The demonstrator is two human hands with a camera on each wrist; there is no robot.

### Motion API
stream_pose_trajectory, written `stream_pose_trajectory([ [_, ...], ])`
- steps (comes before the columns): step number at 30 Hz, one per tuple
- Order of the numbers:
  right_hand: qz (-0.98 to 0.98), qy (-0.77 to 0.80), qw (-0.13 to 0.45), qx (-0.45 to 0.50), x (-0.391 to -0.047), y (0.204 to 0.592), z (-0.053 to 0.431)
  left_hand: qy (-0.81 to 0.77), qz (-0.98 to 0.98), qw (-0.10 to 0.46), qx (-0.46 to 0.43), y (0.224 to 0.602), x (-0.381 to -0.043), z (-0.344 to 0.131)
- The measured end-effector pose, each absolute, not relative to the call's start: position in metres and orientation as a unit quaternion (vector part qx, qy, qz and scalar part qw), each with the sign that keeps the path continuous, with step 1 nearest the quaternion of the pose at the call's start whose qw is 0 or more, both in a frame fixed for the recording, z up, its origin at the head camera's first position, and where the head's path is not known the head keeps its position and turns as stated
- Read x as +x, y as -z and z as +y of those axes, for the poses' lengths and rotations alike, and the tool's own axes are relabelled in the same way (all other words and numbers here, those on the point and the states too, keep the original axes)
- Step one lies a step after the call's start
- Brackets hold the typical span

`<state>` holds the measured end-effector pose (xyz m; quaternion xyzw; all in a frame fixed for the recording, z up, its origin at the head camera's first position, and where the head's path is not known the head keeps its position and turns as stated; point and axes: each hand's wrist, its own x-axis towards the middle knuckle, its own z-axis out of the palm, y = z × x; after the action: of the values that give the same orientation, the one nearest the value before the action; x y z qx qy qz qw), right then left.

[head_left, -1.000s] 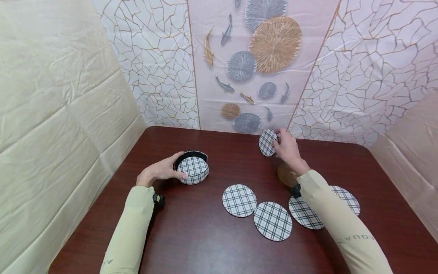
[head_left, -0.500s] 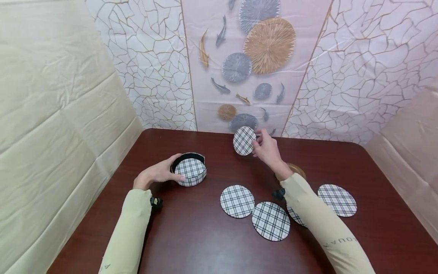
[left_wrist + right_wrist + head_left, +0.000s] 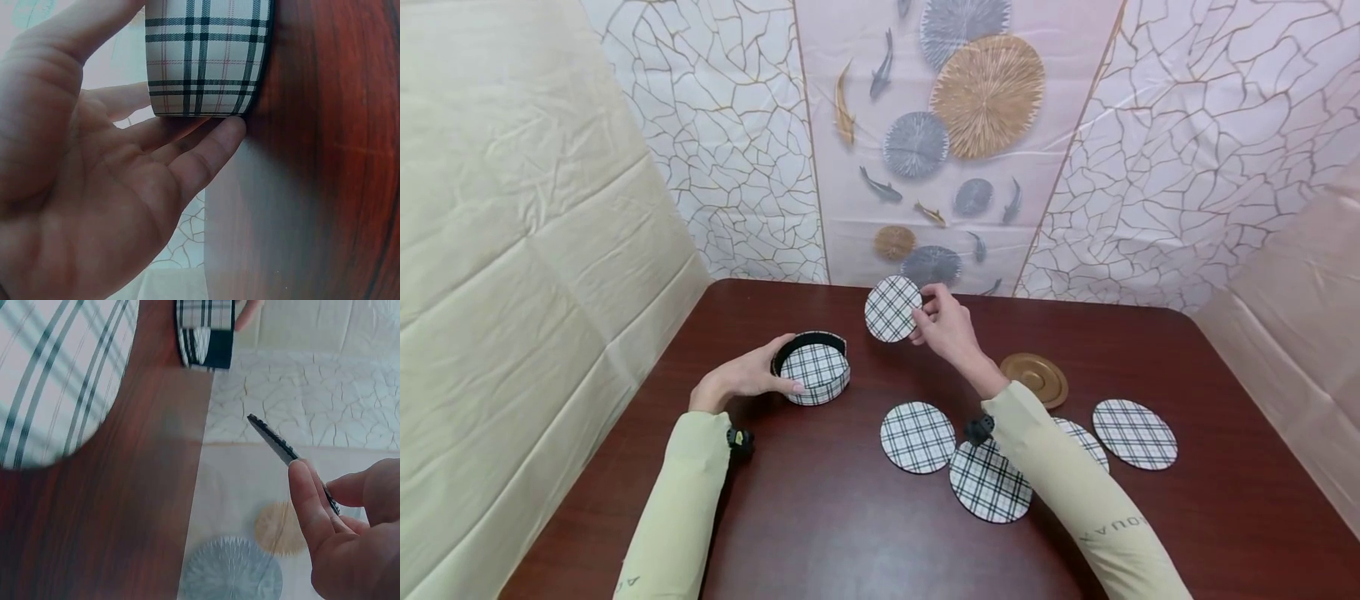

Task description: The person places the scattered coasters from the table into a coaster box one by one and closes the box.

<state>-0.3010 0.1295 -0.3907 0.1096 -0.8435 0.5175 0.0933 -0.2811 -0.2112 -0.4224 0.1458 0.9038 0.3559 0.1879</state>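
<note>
My left hand grips the near left side of a round plaid coaster holder, with the thumb at its front. Inside the holder lies a plaid coaster; what is beneath it is hidden. In the left wrist view, fingers curve round the holder's plaid wall. Further right, my right hand pinches another round plaid coaster by its edge, tilted and raised off the table. Edge-on in the right wrist view, this coaster sits between thumb and fingers.
Plaid coasters lie flat on the dark wooden table: one near the middle, another beside it, one partly under the right sleeve, one far right. A brown round dish-like disc lies behind them. A patterned backdrop borders the table.
My right hand has carried the pinched coaster leftward, toward the holder, and its face has turned more to the head camera. The brown disc has come into view. My left hand stays on the holder.
</note>
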Motion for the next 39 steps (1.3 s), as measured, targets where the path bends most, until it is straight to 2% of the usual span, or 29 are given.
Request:
stream_pose_trajectory([
  [17,-0.831,-0.528,0.037,0.168,-0.286,0.397,0.061,-0.356,0.901,0.190,0.157,0.423,-0.282,-0.210],
  [39,-0.845,-0.502,-0.032,0.180,-0.277,0.418,0.027,-0.369,0.896,0.187,0.163,0.426,-0.285,-0.212],
])
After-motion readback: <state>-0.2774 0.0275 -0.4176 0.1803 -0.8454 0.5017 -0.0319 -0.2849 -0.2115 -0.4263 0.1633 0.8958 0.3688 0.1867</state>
